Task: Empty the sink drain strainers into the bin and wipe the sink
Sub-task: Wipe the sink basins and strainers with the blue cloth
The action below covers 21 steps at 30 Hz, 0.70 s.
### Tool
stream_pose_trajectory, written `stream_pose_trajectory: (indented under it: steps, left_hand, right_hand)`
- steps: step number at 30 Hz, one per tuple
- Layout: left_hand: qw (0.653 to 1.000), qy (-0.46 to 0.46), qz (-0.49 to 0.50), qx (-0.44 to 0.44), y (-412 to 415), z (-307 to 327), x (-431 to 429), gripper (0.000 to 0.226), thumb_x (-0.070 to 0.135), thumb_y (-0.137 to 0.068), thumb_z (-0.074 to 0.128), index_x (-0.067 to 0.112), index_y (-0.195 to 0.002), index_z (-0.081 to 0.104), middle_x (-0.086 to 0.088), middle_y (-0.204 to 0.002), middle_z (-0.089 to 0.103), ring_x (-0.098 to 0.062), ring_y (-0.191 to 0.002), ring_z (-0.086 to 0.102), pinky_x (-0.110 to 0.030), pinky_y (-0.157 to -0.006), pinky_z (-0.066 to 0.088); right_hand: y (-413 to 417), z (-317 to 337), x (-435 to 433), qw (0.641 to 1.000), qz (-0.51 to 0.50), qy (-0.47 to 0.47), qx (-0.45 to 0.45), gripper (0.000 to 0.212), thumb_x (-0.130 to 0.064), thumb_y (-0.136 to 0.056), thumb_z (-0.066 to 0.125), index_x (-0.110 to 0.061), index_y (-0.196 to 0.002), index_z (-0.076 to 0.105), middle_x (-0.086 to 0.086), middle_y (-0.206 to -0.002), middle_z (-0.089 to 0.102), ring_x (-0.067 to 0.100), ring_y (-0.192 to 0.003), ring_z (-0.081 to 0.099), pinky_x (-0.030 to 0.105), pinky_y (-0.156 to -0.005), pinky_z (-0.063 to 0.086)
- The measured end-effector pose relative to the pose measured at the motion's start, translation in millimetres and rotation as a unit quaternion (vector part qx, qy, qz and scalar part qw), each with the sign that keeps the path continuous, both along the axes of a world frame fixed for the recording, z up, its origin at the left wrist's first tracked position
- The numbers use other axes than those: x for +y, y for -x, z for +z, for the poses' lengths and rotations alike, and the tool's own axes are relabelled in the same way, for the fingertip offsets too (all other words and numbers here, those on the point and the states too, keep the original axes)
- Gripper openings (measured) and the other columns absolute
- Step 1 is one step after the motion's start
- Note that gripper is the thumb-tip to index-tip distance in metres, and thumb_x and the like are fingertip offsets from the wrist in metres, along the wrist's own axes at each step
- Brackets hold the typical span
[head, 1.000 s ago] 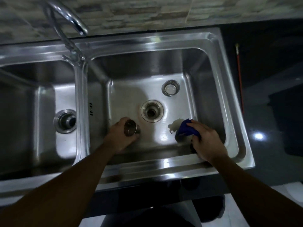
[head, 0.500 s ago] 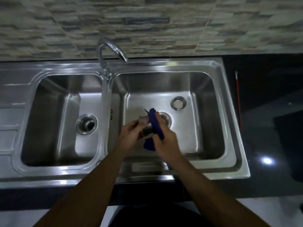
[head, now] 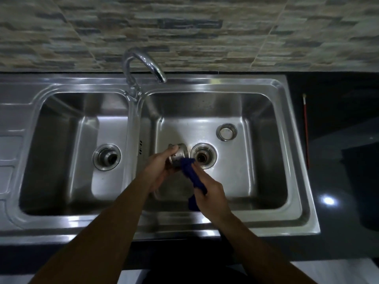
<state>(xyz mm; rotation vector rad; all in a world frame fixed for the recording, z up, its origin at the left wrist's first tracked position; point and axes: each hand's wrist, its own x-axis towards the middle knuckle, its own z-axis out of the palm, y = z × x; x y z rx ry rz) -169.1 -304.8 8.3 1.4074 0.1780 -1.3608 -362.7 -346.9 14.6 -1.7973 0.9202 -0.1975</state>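
Head view: gripping a drain strainer (head: 178, 157) in the left hand (head: 162, 168), thumb and fingers curled round its perforated wall, above the floor of the right basin and just left of the open drain (head: 203, 156). Pinching a blue cloth (head: 191, 176) in the right hand (head: 212, 194), fingers clamped on its bunched middle, and pressing its upper end against the strainer's side, the loose tail hanging toward the basin's front wall. Judging the strainer light, stiff and thin-walled, probably wet and slick, so taking it round the wall or under the flared rim rather than by the fingertips alone. Judging the cloth soft and limp, folding wherever gripped and needing a wad behind it to rub firmly. Noting a second strainer (head: 226, 132) resting mouth up near the far right corner of the same basin, well apart from both hands, and reckoning it equally light and easy to lift by the rim. Taking in the steel double sink (head: 295, 160), glossy and smooth, likely slippery under a damp cloth, with the left basin's drain (head: 106, 159) looking open and a curved tap (head: 143, 66) arching from the far edge over the divider. Seeing a dark counter (head: 338, 191) at the sink's right edge, a thin red stick (head: 306, 130) lying along it, a stone-patterned tiled wall (head: 184, 27) behind, dim lighting, and finding no bin anywhere.
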Motion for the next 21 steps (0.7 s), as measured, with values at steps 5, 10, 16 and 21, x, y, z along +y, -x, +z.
stream_pose_trajectory:
  steps: [5, 10, 16, 21]
  left_hand:
    - [0.975, -0.099, -0.086, -0.182, -25.9, -27.4, -26.7, 0.043, 0.046, -0.081, 0.078, 0.017, -0.112, 0.073, 0.006, -0.090, 0.079, -0.007, -0.090, 0.074, -0.028, -0.078, 0.061]
    - [0.881, -0.159, -0.164, -0.414, -49.1, -65.6, -60.6, 0.059, 0.043, -0.070, 0.086, 0.025, -0.121, 0.066, 0.002, -0.111, 0.071, -0.014, -0.096, 0.067, -0.022, -0.080, 0.052]
    - [0.818, -0.133, -0.253, -0.499, -60.9, -102.5, -95.7, 0.085, 0.027, -0.065, 0.090, 0.015, -0.139, 0.051, -0.010, -0.146, 0.046, -0.028, -0.132, 0.048, -0.036, -0.112, 0.041]
    - [0.810, -0.133, -0.268, -0.505, -56.2, -123.2, -105.6, 0.102, 0.030, -0.063, 0.093, 0.018, -0.150, 0.042, -0.007, -0.157, 0.035, -0.025, -0.143, 0.037, -0.034, -0.118, 0.035]
  right_hand:
    - [32.5, -11.2, -0.9, 0.999, 0.006, 0.018, 0.029, 0.065, 0.009, -0.089, 0.054, -0.025, -0.145, 0.054, -0.011, -0.155, 0.043, 0.009, -0.137, 0.050, 0.016, -0.103, 0.048]
    - [41.3, -17.5, -1.0, 0.993, -0.012, 0.074, 0.091, 0.063, 0.004, -0.089, 0.058, -0.022, -0.146, 0.052, -0.005, -0.159, 0.039, 0.014, -0.137, 0.050, 0.031, -0.111, 0.046]
    - [20.2, -30.8, -4.1, 0.977, -0.005, 0.064, 0.203, 0.061, -0.005, -0.090, 0.059, -0.023, -0.148, 0.049, -0.006, -0.161, 0.034, 0.013, -0.145, 0.039, 0.023, -0.120, 0.029]
    - [17.9, -37.5, -0.7, 0.974, -0.012, 0.068, 0.214, 0.061, -0.007, -0.087, 0.063, -0.025, -0.144, 0.053, -0.007, -0.160, 0.037, 0.016, -0.143, 0.042, 0.030, -0.119, 0.033]
